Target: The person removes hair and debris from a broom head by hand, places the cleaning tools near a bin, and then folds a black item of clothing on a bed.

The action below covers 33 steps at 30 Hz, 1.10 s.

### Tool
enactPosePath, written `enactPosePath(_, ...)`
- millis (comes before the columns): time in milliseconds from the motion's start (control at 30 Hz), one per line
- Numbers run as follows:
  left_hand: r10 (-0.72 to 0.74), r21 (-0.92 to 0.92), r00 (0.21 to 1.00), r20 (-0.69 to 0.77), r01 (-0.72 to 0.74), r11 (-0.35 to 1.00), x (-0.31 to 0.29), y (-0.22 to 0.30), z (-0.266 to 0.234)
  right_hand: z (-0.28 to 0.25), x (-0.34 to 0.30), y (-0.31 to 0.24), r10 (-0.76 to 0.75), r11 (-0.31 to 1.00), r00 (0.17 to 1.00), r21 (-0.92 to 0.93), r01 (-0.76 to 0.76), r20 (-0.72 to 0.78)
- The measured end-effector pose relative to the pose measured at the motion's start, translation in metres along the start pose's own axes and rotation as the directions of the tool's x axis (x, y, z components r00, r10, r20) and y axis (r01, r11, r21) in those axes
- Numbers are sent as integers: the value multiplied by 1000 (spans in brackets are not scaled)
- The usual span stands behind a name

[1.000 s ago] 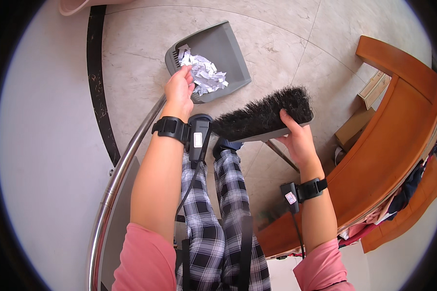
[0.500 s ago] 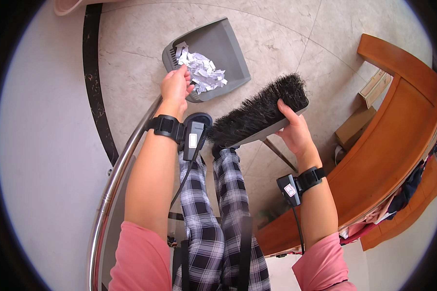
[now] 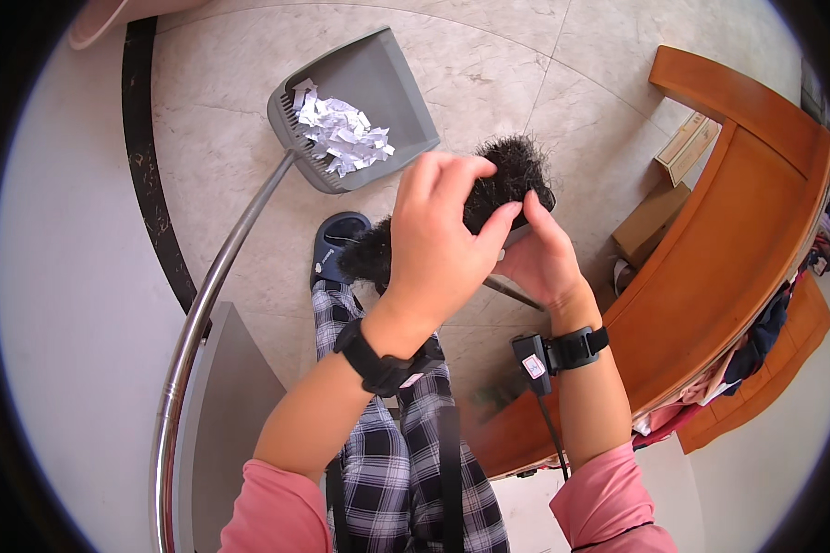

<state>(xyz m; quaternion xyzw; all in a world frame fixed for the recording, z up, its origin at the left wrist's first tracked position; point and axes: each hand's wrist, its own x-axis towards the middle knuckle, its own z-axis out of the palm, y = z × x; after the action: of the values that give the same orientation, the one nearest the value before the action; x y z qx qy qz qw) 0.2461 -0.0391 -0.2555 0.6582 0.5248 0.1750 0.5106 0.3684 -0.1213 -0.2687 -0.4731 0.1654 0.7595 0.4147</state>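
- Here, a black brush (image 3: 512, 180) is held above the knees, well off the floor, between the two hands.
- The right hand (image 3: 544, 258) is closed on the brush head from below, at its rigid back; the left hand (image 3: 438, 235) is laid over the bristles, its fingers (image 3: 498, 226) curled and pinching into the tufts.
- The brush is judged light; its bristles look springy and yielding, so a firm hold is best taken on the stiff back, not on the hairs.
- Below the hands, checked trousers (image 3: 392, 442) and a dark slipper (image 3: 337, 241) are seen.
- A grey dustpan (image 3: 387, 83) stands just beyond on the floor, apart from the brush, with white paper scraps (image 3: 339, 136) heaped in it; these are judged very light and easily scattered.
- Its long metal handle (image 3: 207, 295) runs back along the left side.
- The floor (image 3: 544, 64) is pale stone tile, smooth and probably slippery; a dark curved strip (image 3: 148, 184) borders it.
- To the right, a curved wooden bench (image 3: 729, 212) is seen, with cardboard boxes (image 3: 650, 221) beside it.
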Motion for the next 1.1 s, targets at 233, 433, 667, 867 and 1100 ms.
enactPosePath(233, 19, 61, 999, -41, -17, 998, 3, -8, 5, 16, -4, -5, -47, 999, 996, -25, 45, -75)
enactPosePath(433, 267, 139, 964, -19, -262, 955, 2, -13, 0, 13, -1, -3, -27, 1000, 999, -7, 27, -36)
enactPosePath(667, 173, 208, 985, 24, -175, 962, 12, -1, -6, 16, -2, -6, -24, 1000, 998, -12, 23, -50)
enactPosePath(867, 357, 423, 934, -23, -314, 850, 15, 7, -5, 21, -1, -7, -34, 999, 996, -37, 32, -78)
enactPosePath(1100, 231, 427, 972, 34, -223, 876, 21, 3, -7, 18, 0, -3, -15, 997, 996, -70, 9, -83)
